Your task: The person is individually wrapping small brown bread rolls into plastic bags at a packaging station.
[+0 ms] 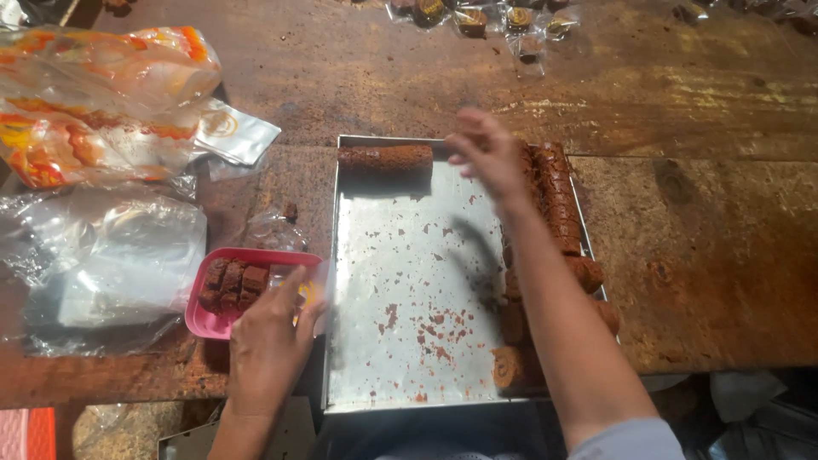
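A brown cake roll at the metal tray's far edge is approached by the open right hand; crumbling is risked if squeezed. The pink tray is steadied by the open left hand.

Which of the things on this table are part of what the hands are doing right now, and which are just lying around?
In hand:
- left hand on the pink tray of cake pieces
- right hand above the metal baking tray
- cake roll at the tray's far end
- cake slices along its right side

Lying about:
- printed plastic bags
- clear plastic bags
- wrapped sweets
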